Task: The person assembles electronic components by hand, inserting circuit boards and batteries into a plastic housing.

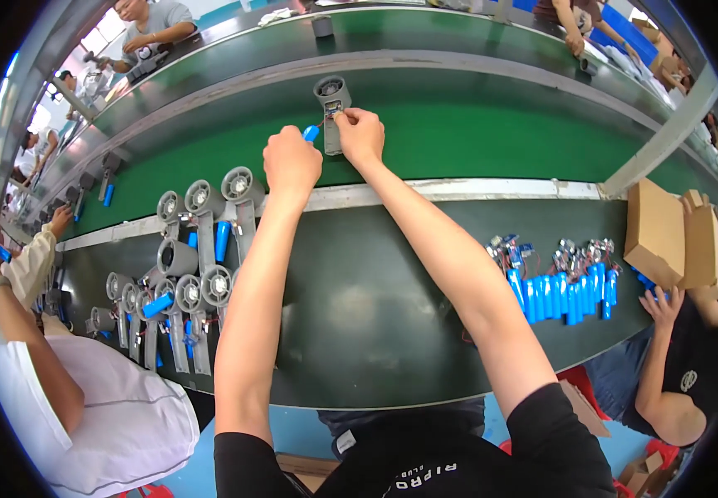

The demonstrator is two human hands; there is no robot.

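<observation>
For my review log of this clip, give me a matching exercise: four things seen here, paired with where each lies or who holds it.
Things:
1. grey fan unit
2. blue battery cell
3. row of blue battery packs
4. cardboard boxes

Places:
A. pinched in the left hand
B. far right edge of the bench
C. on the green belt, under the right hand
D. on the dark bench, right of the right forearm

Pairs: 1-C, 2-A, 3-D, 4-B

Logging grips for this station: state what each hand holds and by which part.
The left hand pinches a blue battery cell by its near end. The right hand grips the grey fan unit at the handle, below the round head.
</observation>
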